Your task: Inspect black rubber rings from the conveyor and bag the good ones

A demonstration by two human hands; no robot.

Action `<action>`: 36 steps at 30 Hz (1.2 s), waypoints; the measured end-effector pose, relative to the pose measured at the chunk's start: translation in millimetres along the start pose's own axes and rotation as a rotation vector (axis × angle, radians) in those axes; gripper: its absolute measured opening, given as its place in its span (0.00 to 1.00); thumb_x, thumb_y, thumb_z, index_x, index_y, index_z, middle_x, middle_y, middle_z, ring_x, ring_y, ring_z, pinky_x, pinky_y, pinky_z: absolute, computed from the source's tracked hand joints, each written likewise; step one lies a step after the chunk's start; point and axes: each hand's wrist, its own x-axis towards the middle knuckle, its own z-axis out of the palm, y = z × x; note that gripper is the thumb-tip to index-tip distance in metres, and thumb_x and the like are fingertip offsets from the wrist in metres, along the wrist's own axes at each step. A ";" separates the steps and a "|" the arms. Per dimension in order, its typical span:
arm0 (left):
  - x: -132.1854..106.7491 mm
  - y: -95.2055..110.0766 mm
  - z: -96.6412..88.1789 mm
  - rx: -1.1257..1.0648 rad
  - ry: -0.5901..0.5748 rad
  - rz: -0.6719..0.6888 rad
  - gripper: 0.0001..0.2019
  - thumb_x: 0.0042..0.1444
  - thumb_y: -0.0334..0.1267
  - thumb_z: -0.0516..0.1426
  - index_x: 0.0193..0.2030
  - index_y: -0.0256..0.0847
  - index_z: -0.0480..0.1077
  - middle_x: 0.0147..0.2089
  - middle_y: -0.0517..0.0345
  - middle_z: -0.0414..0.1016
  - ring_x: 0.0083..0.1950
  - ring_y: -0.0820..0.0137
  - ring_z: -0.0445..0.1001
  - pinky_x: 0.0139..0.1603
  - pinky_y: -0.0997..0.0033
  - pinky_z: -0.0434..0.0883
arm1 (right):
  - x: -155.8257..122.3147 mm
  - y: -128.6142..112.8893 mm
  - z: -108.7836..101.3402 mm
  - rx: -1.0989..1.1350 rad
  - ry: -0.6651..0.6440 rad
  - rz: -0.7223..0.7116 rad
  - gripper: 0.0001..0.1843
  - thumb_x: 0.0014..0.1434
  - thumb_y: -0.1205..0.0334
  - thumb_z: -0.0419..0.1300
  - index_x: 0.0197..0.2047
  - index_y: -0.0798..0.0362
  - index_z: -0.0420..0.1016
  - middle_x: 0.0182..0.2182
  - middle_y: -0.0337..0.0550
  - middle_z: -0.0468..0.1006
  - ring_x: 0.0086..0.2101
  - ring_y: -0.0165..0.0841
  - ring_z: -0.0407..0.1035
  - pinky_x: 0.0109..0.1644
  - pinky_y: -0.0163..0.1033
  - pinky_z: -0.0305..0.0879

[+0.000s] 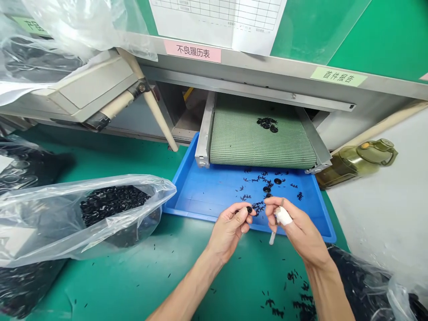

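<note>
Conveyor belt over tray, plastic bag left, water bottle right (just beside the belt)

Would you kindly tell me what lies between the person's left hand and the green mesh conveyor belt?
In the head view, a blue tray lies between the left hand and the green mesh conveyor belt, scattered with small black parts and black rings.

Between the left hand and right hand, the way runs to twelve o'clock over the blue tray, ending at the conveyor belt. A bulging plastic bag blocks nine o'clock, a green bottle two o'clock; the green worktop offers passage at seven.
</note>
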 end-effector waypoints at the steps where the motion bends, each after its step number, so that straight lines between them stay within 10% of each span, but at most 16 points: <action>1: -0.3 0.1 -0.9 0.001 -0.002 0.005 0.11 0.49 0.37 0.64 0.39 0.34 0.75 0.34 0.50 0.74 0.30 0.78 0.65 0.25 0.79 0.58 | -0.1 0.9 2.0 -0.094 0.020 -0.005 0.17 0.63 0.64 0.42 0.52 0.49 0.63 0.32 0.40 0.71 0.26 0.29 0.65 0.30 0.35 0.65; 12: -3.8 1.6 0.0 0.097 0.009 0.016 0.13 0.48 0.41 0.63 0.38 0.33 0.75 0.30 0.54 0.71 0.27 0.77 0.62 0.24 0.77 0.56 | -2.4 -8.1 28.1 -1.093 0.050 -0.311 0.15 0.58 0.76 0.45 0.38 0.51 0.68 0.27 0.41 0.69 0.30 0.34 0.63 0.30 0.37 0.55; 25: -5.0 2.5 -1.6 0.286 0.005 0.051 0.14 0.52 0.43 0.61 0.39 0.34 0.75 0.27 0.58 0.68 0.23 0.79 0.60 0.25 0.75 0.56 | -0.2 -2.2 29.6 -1.091 0.001 -0.308 0.14 0.57 0.78 0.46 0.35 0.51 0.67 0.26 0.39 0.69 0.30 0.34 0.62 0.33 0.37 0.52; 36: 12.4 -24.2 -19.1 0.407 0.122 0.145 0.15 0.52 0.46 0.60 0.39 0.35 0.74 0.21 0.63 0.64 0.23 0.78 0.57 0.27 0.76 0.56 | 3.9 1.7 64.7 -0.656 0.032 0.209 0.13 0.63 0.69 0.44 0.35 0.53 0.68 0.25 0.39 0.75 0.23 0.29 0.65 0.28 0.34 0.48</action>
